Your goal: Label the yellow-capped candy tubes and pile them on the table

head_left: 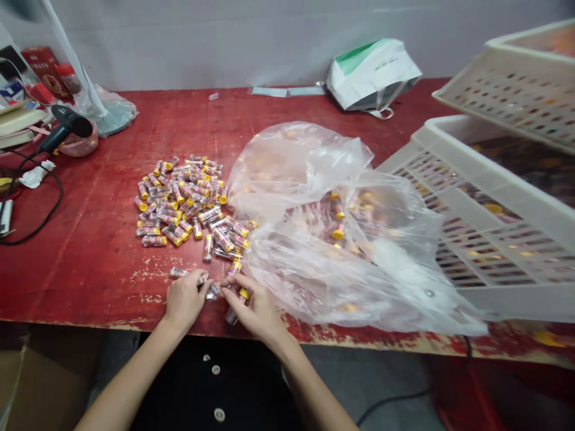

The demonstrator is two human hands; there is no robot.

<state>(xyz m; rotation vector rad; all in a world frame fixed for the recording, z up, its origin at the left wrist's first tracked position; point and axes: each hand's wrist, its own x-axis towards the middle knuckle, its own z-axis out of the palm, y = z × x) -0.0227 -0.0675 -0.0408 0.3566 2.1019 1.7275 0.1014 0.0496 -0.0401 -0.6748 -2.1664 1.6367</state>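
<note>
Yellow-capped tube [237,305] gripped at the table edge by the closed right hand [254,309]; second tube [202,279] pinched by the closed left hand [183,301]. Both hands rest on the red table [85,263]. Behind them lies a loose pile of tubes [177,200]; to the right, a clear plastic bag [314,263] and white plastic crate [471,179].

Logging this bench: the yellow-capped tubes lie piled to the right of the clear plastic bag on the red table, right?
No: the head view shows the yellow-capped tubes piled left of the clear plastic bag on the red table.
</note>
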